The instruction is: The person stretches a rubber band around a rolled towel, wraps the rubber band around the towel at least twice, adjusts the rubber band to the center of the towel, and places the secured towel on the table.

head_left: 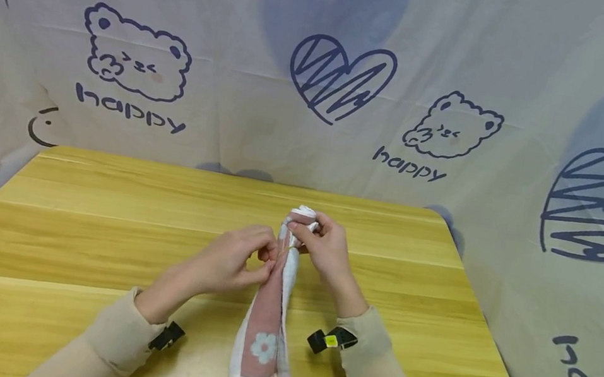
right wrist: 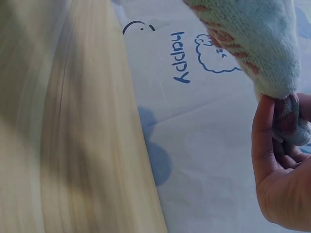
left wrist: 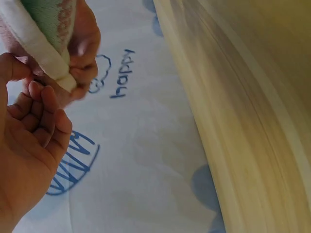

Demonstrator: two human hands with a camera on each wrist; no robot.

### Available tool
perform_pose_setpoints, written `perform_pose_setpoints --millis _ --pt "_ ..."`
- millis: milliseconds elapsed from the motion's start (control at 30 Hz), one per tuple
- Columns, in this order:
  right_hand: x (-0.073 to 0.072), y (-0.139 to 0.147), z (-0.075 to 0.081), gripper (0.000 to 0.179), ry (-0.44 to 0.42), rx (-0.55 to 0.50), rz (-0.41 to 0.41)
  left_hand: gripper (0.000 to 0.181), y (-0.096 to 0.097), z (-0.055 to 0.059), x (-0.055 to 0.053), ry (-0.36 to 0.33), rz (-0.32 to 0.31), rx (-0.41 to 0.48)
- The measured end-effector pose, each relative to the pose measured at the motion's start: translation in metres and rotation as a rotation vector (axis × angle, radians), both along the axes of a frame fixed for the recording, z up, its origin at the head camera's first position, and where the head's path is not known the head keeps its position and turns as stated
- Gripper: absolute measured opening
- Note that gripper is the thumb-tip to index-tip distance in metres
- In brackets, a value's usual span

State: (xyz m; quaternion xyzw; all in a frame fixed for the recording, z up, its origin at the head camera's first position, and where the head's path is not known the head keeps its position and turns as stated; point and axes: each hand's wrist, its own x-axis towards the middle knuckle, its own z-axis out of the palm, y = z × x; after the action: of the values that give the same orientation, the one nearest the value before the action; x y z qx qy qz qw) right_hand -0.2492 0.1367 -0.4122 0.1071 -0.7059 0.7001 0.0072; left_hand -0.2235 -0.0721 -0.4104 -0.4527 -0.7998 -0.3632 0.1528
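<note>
A pink and white towel [head_left: 267,305] with a pale flower stands gathered into a narrow bundle, its lower end spreading toward the table's front. Round its upper part runs a thin yellow band [head_left: 288,250]. My right hand [head_left: 328,249] grips the bunched top between thumb and fingers; the right wrist view shows the towel's fuzzy pale side [right wrist: 262,43] above that hand. From the left, my left hand [head_left: 241,257] has curled fingers and thumb at the towel's edge, pinching where the band meets it. In the left wrist view, its fingertips lie against the gathered cloth [left wrist: 41,41].
The wood-grain table [head_left: 116,253] extends around both hands. Behind it hangs a pale cloth [head_left: 232,109] with bear and heart drawings, which also runs along the right side. Each wrist wears a small black camera, such as the right one [head_left: 319,342].
</note>
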Motion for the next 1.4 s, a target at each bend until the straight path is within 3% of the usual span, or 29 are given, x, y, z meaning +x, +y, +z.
perform_pose_setpoints --millis 200,600,833,1033,1233,1400 --pt "0.004 -0.002 0.004 0.032 -0.065 -0.009 0.008 0.015 -0.007 -0.001 -0.004 -0.074 0.043 0.014" --pt "0.008 -0.008 0.007 0.023 -0.059 -0.049 -0.044 0.015 -0.008 0.004 -0.005 0.117 0.075 0.09" --pt "0.009 -0.011 0.004 0.024 -0.057 -0.053 -0.065 0.013 -0.005 0.004 -0.003 0.222 0.143 0.049" --pt "0.01 -0.013 0.003 0.022 -0.068 -0.074 -0.093 0.013 -0.005 0.005 -0.002 0.284 0.163 -0.01" --pt "0.012 -0.015 0.002 0.023 -0.068 -0.063 -0.123 0.012 -0.003 0.005 -0.001 0.297 0.148 -0.065" --pt "0.013 -0.017 0.001 0.024 -0.084 -0.042 -0.098 0.013 -0.003 0.001 -0.002 0.243 0.135 -0.085"
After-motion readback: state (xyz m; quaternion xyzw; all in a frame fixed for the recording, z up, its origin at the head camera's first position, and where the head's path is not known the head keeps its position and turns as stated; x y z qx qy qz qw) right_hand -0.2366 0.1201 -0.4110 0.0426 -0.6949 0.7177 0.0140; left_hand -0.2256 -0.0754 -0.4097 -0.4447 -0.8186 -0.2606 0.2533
